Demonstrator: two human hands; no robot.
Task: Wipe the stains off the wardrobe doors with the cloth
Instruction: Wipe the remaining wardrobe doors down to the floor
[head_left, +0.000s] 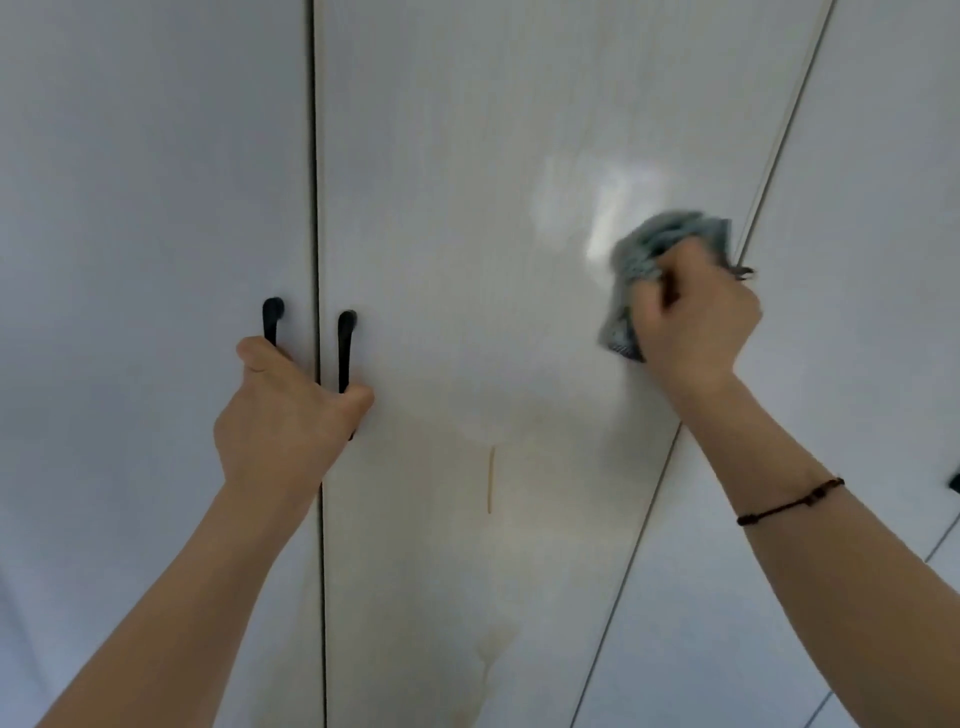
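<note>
Two hands: well apart, both clenched.
Left hand (291, 415): curled round black door handles (345, 353).
Right hand (696, 322): fist bunching grey cloth (654, 244) against middle door (441, 156).
Cloth: soft, light, limp; likely best gripped wadded.
Stain (490, 480): yellowish drip below, unwiped.

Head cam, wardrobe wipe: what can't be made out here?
Head view only:
- Crumpled grey-blue cloth, gripped by the right hand: motion-blurred, door contact unclear.
- Two black bar handles: lower ends hidden by the left hand.
- Small dark object: cut off by right edge, unidentifiable.
- Yellowish stain on white wardrobe door: runs off bottom edge.
</note>
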